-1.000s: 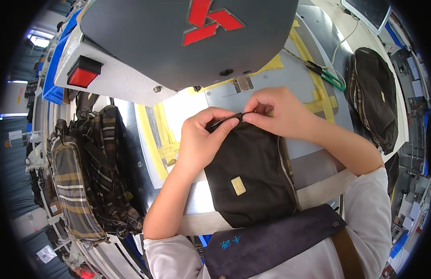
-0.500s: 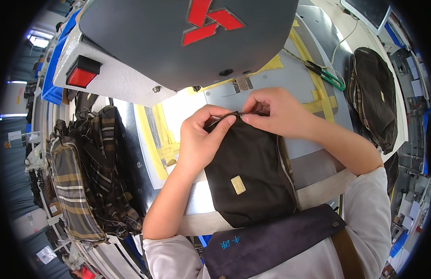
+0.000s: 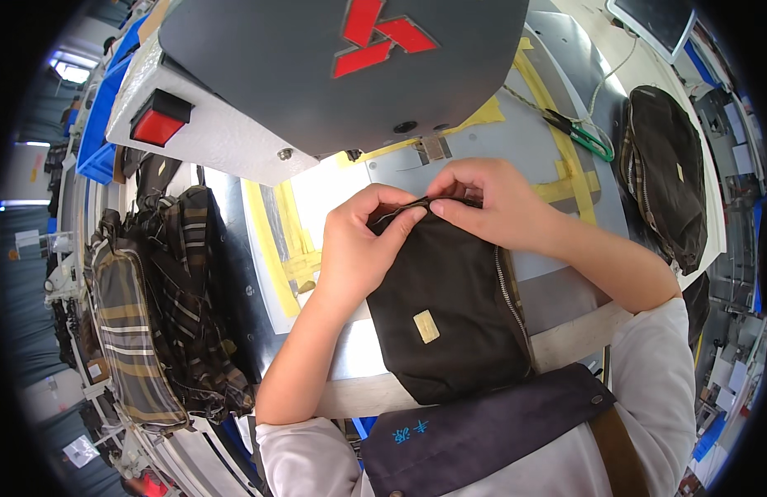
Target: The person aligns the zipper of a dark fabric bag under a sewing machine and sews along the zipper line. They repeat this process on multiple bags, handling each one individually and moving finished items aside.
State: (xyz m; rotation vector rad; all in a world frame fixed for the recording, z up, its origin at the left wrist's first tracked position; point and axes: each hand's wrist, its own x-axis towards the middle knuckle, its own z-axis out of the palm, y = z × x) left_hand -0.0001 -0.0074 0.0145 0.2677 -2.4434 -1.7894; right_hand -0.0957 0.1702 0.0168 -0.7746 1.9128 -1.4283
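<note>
A dark brown fabric bag (image 3: 445, 298) lies across the plate before me, with a metal zipper (image 3: 504, 290) down its right side and a small pale patch (image 3: 426, 326) on its face. My left hand (image 3: 363, 240) pinches the top edge between thumb and fingers. Right beside it, my right hand (image 3: 491, 207) is closed on the same edge, its thumb and index finger almost meeting the left thumb. The hands are just below a metal fitting (image 3: 433, 149) under the machine head. The exact part pinched is partly hidden by my fingers.
A grey machine head (image 3: 276, 66) with red button (image 3: 156, 124) overhangs the taped plate (image 3: 540, 269). Plaid bags (image 3: 135, 331) pile at left; another dark bag (image 3: 665, 174) lies at right, near green-handled snips (image 3: 590, 141). Blue bins (image 3: 102, 141) and a screen (image 3: 652, 25) stand farther back.
My hands and the bag have shifted only slightly, with small finger movements along the top edge. Both hands keep their pinch on the bag.
</note>
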